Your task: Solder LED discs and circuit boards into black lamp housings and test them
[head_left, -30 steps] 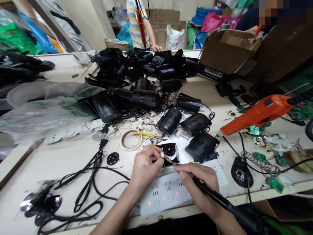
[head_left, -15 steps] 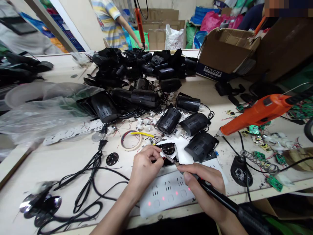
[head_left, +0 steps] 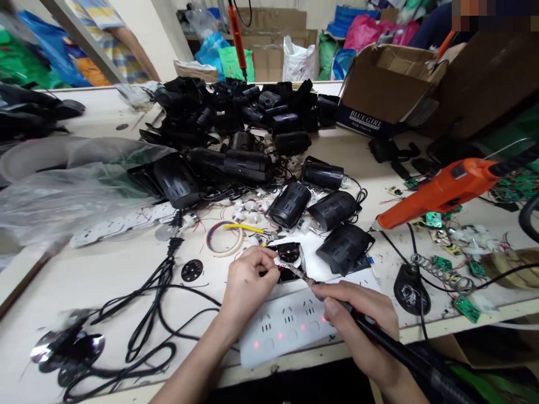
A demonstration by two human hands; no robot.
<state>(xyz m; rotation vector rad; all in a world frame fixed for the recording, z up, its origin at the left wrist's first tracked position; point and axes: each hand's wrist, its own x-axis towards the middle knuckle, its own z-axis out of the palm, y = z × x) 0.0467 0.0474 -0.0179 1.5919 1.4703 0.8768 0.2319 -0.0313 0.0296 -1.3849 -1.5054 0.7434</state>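
Soldering iron (head_left: 379, 335), as the head view has it, lies in the right hand (head_left: 374, 303), whose thumb and forefinger pinch its black handle near the front. The metal tip reaches past those fingers into an open black housing (head_left: 287, 276), which sits just beyond the left hand's (head_left: 250, 280) thumb. Those left fingers curl toward each other at the housing's near-left edge; the wires there are too fine for me to tell whether they close on one.

As for progress, the housing is open, with a round black disc (head_left: 288, 253) set in its far part and red wire showing near the iron's tip. I judge the wiring to be in hand and the closing of this housing still undone. Left of the left fingers, a loose perforated disc (head_left: 192, 270) lies on the tabletop (head_left: 138, 258); beyond the right fingers rests a black vented casing (head_left: 344, 248).

The iron's long axis runs aslant, its tip pointing leftward and away from the wearer, its handle trailing back to the right below the fingers. Nearer than both hands' fingertips lies a white power strip (head_left: 295, 328).
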